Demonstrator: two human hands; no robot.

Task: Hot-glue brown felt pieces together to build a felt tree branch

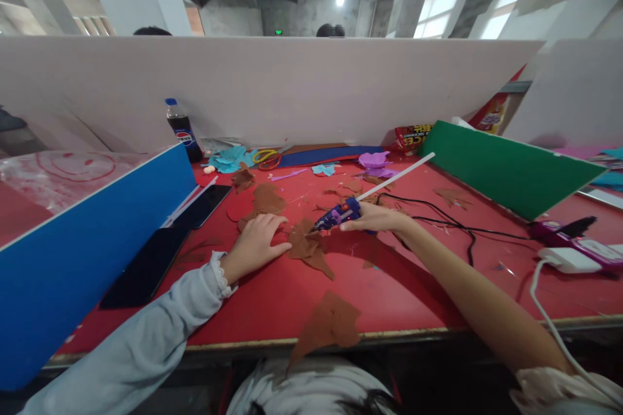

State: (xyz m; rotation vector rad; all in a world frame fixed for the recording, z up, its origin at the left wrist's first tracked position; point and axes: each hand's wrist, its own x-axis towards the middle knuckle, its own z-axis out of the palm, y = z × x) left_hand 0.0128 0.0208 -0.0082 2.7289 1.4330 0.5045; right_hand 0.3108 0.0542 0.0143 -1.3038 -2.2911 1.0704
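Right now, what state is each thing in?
Glue gun: in right hand, nozzle at brown piece
Glue stick: inserted, sticking out behind
Left hand: open, thumb at brown piece's edge
Brown piece: creased
Bottle: upright, capped
Scissors: open or shut unclear
Black slabs: flat, unlit
Blue board: standing on edge
Green board: standing on edge

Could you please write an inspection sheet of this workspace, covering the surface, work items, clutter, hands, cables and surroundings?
Surface: red tabletop, littered with scraps.
Work items: blue glue gun, white stick protruding from its back; nozzle at a brown piece.
Clutter: dark bottle, turquoise scraps; a brown scrap overhangs the front edge.
Hands: right hand grips the glue gun; left hand lies beside the brown piece, thumb contact unclear.
Cables: black cable looped at right; white cable runs from a white plug over the front edge.
Surroundings: blue panel left, green panel right, white partition behind.
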